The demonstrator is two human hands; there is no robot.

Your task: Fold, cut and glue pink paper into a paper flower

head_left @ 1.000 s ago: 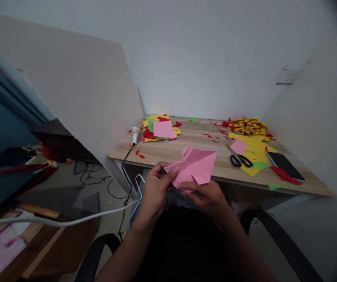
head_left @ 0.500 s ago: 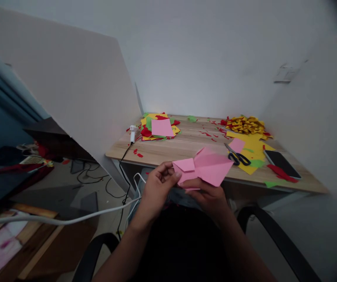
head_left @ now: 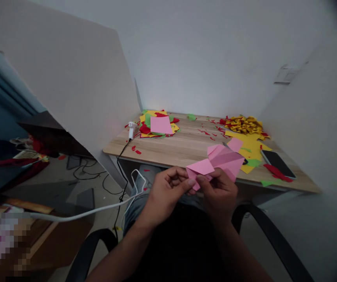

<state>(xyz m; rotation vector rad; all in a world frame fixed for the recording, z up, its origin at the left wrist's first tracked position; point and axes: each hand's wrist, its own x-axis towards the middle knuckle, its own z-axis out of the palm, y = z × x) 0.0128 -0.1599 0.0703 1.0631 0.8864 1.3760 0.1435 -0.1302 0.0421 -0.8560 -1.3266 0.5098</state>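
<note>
A folded sheet of pink paper (head_left: 225, 158) is held in the air between my two hands, over my lap at the desk's front edge. Its left part has a narrow folded flap, and its right part fans out wider with creases. My left hand (head_left: 168, 192) pinches the lower left end between thumb and fingers. The thumb of my right hand (head_left: 220, 192) presses on the paper near the middle, with its fingers behind. Beyond the paper lie the scissors (head_left: 226, 145), mostly hidden by it.
On the wooden desk (head_left: 180, 150), a pink square (head_left: 161, 125) tops a pile of coloured paper. Yellow crumpled strips (head_left: 245, 124), yellow sheets (head_left: 252, 141) and a phone (head_left: 278, 163) lie at the right. A white cable (head_left: 98, 212) crosses at the left, between chair armrests (head_left: 98, 239).
The pink paper has turned and shifted right, and its left flap now shows folded over. My right thumb has come round to the front of the paper. The scissors have become mostly covered.
</note>
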